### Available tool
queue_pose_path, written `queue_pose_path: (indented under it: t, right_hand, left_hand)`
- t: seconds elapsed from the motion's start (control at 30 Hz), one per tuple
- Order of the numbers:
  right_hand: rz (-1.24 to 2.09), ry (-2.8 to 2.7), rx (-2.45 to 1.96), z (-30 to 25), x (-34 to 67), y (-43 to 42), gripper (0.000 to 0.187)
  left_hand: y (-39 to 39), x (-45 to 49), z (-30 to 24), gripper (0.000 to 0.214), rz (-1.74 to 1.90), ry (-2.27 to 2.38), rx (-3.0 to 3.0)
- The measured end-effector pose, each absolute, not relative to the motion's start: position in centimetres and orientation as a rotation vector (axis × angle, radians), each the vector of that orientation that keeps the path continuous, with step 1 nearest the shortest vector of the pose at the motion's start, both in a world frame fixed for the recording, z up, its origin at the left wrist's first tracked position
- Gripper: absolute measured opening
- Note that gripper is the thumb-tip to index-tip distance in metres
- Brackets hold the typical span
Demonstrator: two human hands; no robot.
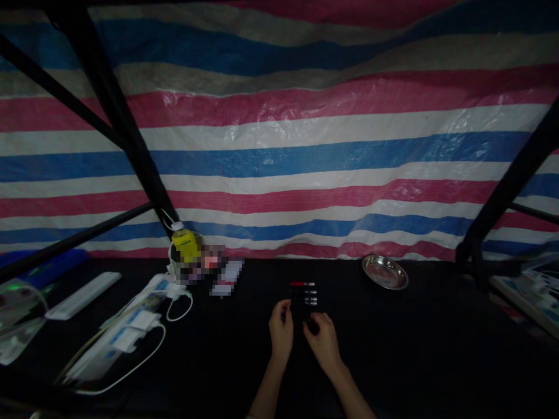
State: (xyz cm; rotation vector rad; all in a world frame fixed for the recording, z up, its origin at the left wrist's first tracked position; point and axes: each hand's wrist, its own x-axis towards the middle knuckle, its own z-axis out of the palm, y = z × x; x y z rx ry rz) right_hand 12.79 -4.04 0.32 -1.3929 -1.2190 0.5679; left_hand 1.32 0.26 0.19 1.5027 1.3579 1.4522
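Both my hands rest on a black table [393,349] near its middle. My left hand [280,329] has its fingers curled in a pinch on a small dark thing I cannot make out. My right hand [322,337] is also curled, its fingertips on something dark. Just beyond them lies a short row of small pen-like pieces [304,293] with metal tips, the farthest one red [301,284], the others dark.
A shallow steel dish [385,272] sits at the back right. A yellow bottle [184,244], white power strips [126,331] with cables, and a white bar [82,295] lie to the left. Black frame poles [117,116] and a striped tarp [305,145] close the back.
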Motion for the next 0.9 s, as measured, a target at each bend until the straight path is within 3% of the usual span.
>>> queue_pose_path:
  t: [0.3,0.53,0.9]
  right_hand:
    - [0.673,-1.032,-1.326,-0.5,13.2,-3.6,0.029]
    - [0.673,-1.209,-1.284,0.6,12.7,-3.9,0.021]
    - [0.602,-1.069,-1.320,0.1,13.3,-4.0,0.023]
  left_hand:
    - [-0.1,1.4,0.8,0.033,1.406,1.289,1.472]
    - [-0.2,1.7,1.1,0.031,1.292,1.254,1.608]
    - [-0.7,1.3,1.3,0.026,1.272,1.320,1.741]
